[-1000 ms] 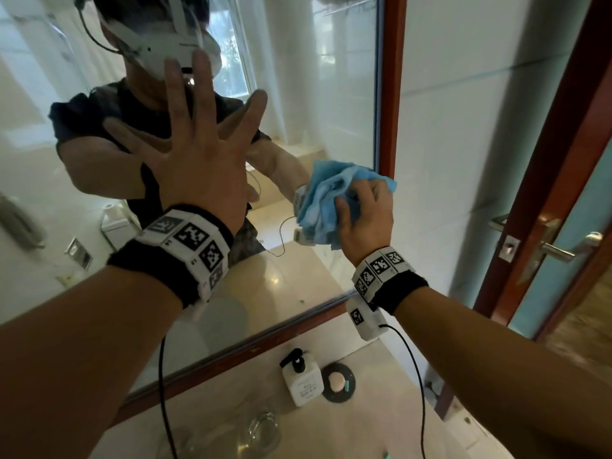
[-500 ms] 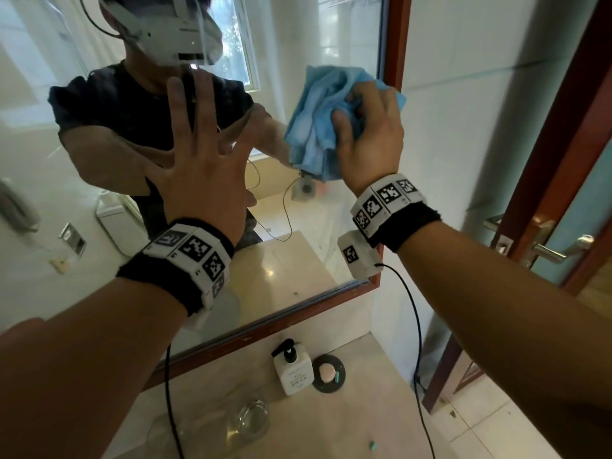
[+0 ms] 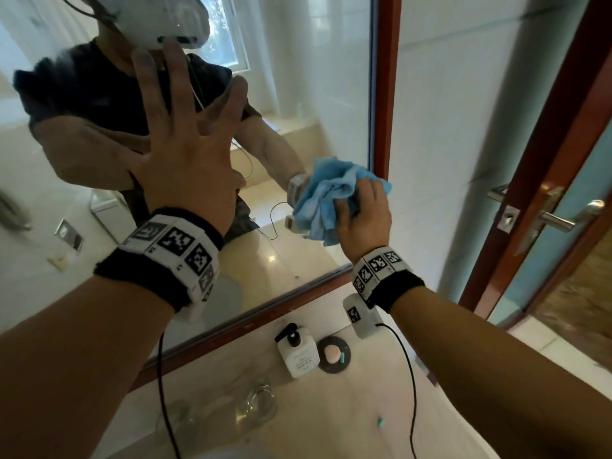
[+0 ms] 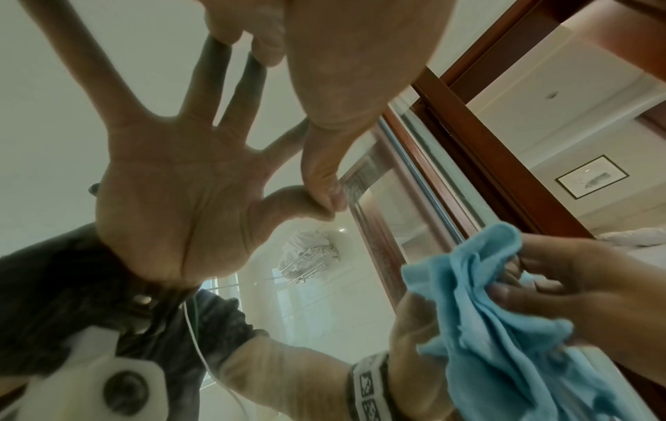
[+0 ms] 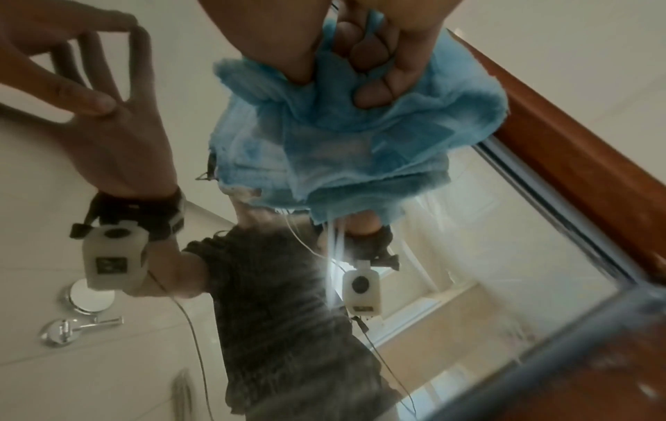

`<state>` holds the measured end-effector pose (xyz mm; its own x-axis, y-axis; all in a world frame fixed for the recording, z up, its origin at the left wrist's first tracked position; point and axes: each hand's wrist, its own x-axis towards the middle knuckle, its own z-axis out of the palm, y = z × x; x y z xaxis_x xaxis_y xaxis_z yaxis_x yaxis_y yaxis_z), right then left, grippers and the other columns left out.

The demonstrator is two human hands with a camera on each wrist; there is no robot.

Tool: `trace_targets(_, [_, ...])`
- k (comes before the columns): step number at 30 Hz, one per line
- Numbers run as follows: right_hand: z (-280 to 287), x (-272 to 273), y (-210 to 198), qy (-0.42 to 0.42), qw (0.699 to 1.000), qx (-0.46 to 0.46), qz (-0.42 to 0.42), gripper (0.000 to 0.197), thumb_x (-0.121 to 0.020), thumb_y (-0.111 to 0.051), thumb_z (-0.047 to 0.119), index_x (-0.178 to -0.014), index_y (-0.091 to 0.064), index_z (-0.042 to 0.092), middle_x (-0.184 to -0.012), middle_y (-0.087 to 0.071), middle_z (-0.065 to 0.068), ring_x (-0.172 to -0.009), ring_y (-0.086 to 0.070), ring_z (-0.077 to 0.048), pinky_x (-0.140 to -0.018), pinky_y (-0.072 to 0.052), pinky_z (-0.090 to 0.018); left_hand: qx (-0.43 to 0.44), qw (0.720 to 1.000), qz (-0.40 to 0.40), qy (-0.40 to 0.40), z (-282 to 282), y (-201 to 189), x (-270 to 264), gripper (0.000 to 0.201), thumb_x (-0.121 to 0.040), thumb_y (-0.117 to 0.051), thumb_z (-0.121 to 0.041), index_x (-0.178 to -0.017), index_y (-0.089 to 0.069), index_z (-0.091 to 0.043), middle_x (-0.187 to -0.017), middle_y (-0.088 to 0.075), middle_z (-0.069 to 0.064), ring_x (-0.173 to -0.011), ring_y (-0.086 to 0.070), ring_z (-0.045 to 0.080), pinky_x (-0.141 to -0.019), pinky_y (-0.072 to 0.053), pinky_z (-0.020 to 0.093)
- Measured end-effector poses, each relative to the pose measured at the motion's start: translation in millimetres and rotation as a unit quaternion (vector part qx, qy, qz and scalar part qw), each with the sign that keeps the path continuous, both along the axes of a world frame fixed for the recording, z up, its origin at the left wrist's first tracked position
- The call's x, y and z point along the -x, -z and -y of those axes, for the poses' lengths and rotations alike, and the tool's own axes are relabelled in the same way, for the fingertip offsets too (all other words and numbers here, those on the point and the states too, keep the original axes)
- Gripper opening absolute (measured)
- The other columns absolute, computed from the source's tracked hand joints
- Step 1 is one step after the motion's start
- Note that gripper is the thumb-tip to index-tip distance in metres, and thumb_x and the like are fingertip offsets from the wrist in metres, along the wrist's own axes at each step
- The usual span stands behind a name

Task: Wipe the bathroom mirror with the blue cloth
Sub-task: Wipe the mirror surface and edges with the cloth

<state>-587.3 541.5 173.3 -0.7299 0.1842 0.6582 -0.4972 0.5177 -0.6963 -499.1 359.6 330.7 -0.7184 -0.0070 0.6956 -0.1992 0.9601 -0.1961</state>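
The mirror [image 3: 314, 77] fills the upper left of the head view, inside a red-brown wooden frame [image 3: 385, 94]. My right hand [image 3: 364, 217] grips the bunched blue cloth [image 3: 326, 197] and presses it on the glass near the mirror's right edge, low down. In the right wrist view my fingers [image 5: 378, 71] curl into the cloth [image 5: 360, 136], which lies flat against the glass. My left hand [image 3: 185, 144] rests on the mirror with fingers spread, left of the cloth. In the left wrist view its thumb [image 4: 324, 159] touches the glass, and the cloth [image 4: 504, 327] shows at lower right.
Below the mirror runs a beige counter [image 3: 364, 409] with a white pump bottle [image 3: 298, 354], a dark round dish [image 3: 333, 354] holding a pink item, and a clear glass [image 3: 258, 402]. A wood-framed door with a metal handle [image 3: 556, 220] stands at the right.
My right hand has swept the cloth up along the mirror's right edge and back down to the lower part. My left hand has stayed spread on the glass.
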Motion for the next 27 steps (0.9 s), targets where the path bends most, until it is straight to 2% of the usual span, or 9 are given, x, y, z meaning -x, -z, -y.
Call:
trace_targets(5, [-0.8, -6.3, 18.0, -0.013, 0.999, 0.01, 0.03, 0.015, -0.092, -0.059, 0.022, -0.104, -0.056, 0.014, -0.103, -0.049, 0.002, -0.087, -0.05, -0.016, -0.075, -0.039, -0.021, -0.004, 1.0, 0.0, 0.005, -0.1, 0.7, -1.0, 0.115, -0.064, -0.083, -0.044, -0.15, -0.008, -0.048, -0.163, 0.007, 0.014, -0.148, 0.004, 0.042, -0.097, -0.018, 0.081])
trace_targets(8, [-2.9, -8.6, 13.0, -0.014, 0.999, -0.005, 0.036, 0.015, -0.093, -0.059, 0.021, -0.105, -0.059, 0.014, -0.104, -0.054, -0.002, -0.087, -0.048, -0.014, -0.074, -0.035, -0.017, -0.006, 1.0, -0.001, 0.009, -0.8, 0.7, -1.9, 0.115, -0.064, -0.083, -0.044, -0.15, -0.008, -0.048, -0.163, 0.007, 0.014, -0.148, 0.004, 0.041, -0.097, -0.018, 0.082])
trace_targets(10, [-2.7, -9.7, 4.5, -0.01, 0.999, -0.009, 0.03, 0.013, -0.093, -0.058, 0.021, -0.103, -0.059, 0.014, -0.103, -0.055, -0.002, -0.086, -0.048, -0.014, -0.073, -0.037, -0.02, -0.009, 1.0, 0.001, 0.012, -0.6, 0.4, -2.6, 0.115, -0.064, -0.083, -0.043, -0.15, -0.008, -0.048, -0.163, 0.008, 0.014, -0.148, 0.005, 0.041, -0.097, -0.018, 0.082])
trace_targets(13, [1.5, -8.1, -26.1, 0.005, 1.0, 0.001, -0.022, 0.007, -0.092, -0.059, 0.018, -0.094, -0.06, 0.011, -0.095, -0.051, 0.002, -0.081, -0.049, -0.016, -0.07, -0.037, -0.023, -0.004, 1.0, 0.003, 0.005, -1.7, -0.5, -4.4, 0.114, -0.065, -0.082, -0.044, -0.151, -0.008, -0.047, -0.163, 0.008, 0.014, -0.148, 0.006, 0.041, -0.096, -0.017, 0.083])
trace_targets(15, [2.9, -5.1, -59.1, 0.022, 0.997, 0.01, -0.079, 0.006, -0.09, -0.061, 0.015, -0.09, -0.061, 0.008, -0.092, -0.048, 0.003, -0.079, -0.048, -0.015, -0.068, -0.034, -0.02, -0.001, 1.0, 0.006, 0.004, -2.9, -0.7, -5.2, 0.112, -0.066, -0.081, -0.045, -0.151, -0.008, -0.046, -0.163, 0.009, 0.014, -0.148, 0.006, 0.04, -0.096, -0.015, 0.084])
trace_targets(18, [2.2, 1.8, -116.3, 0.036, 0.988, 0.023, -0.151, 0.01, -0.087, -0.064, 0.015, -0.089, -0.064, 0.005, -0.092, -0.055, -0.006, -0.079, -0.047, -0.011, -0.065, -0.032, -0.017, 0.0, 1.0, 0.006, 0.008, -0.8, -0.7, -4.5, 0.114, -0.065, -0.081, -0.046, -0.152, -0.006, -0.046, -0.162, 0.01, 0.014, -0.148, 0.008, 0.04, -0.098, -0.019, 0.081])
trace_targets(21, [1.0, 7.4, -163.4, 0.04, 0.984, 0.027, -0.172, 0.014, -0.087, -0.062, 0.02, -0.094, -0.065, 0.008, -0.099, -0.057, -0.008, -0.08, -0.047, -0.009, -0.059, -0.026, -0.008, -0.004, 1.0, 0.004, 0.023, 1.8, 0.5, -3.0, 0.115, -0.064, -0.083, -0.043, -0.151, -0.007, -0.046, -0.162, 0.012, 0.014, -0.148, 0.009, 0.041, -0.1, -0.024, 0.077])
trace_targets(24, [-0.4, 9.5, -178.0, 0.039, 0.985, 0.017, -0.168, 0.019, -0.089, -0.06, 0.025, -0.102, -0.064, 0.012, -0.104, -0.055, -0.006, -0.081, -0.046, -0.008, -0.06, -0.022, -0.001, -0.003, 1.0, 0.007, 0.025, 2.6, 0.7, -2.2, 0.116, -0.065, -0.083, -0.042, -0.151, -0.006, -0.045, -0.162, 0.013, 0.015, -0.147, 0.011, 0.041, -0.101, -0.024, 0.076])
trace_targets(27, [-2.4, 8.1, -162.5, 0.034, 0.987, -0.022, -0.155, 0.025, -0.089, -0.06, 0.028, -0.108, -0.062, 0.012, -0.109, -0.054, -0.008, -0.083, -0.046, -0.01, -0.063, -0.028, -0.008, -0.006, 1.0, 0.006, 0.028, 2.7, 1.1, -2.3, 0.114, -0.065, -0.082, -0.041, -0.152, -0.008, -0.045, -0.162, 0.013, 0.014, -0.147, 0.011, 0.041, -0.099, -0.023, 0.077])
